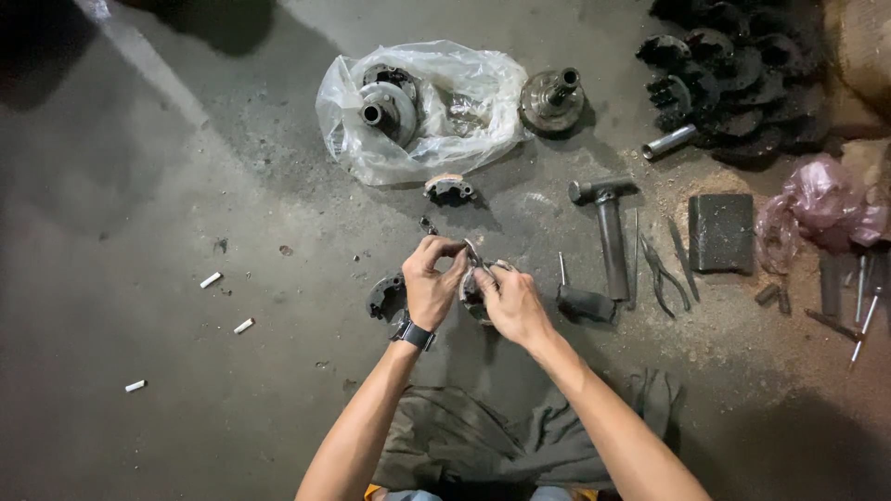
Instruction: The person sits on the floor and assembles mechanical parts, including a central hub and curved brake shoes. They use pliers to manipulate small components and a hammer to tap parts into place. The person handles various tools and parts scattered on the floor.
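Both hands gripping: left hand [429,283] pinching a thin metal tool [473,252], right hand [513,301] clasping a round, greasy grey metal part [473,292] above the concrete floor [186,232]. Best braced firmly, tool levered gently. Black-headed hammer [608,232] at three o'clock.

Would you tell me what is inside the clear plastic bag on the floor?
Inside the plastic bag lies a round metal part with a central hub; crumpled plastic hides anything beneath or beside it.

Bare grey concrete floor [139,186], stained and dusty, lit from above with deep shadow in the corners.
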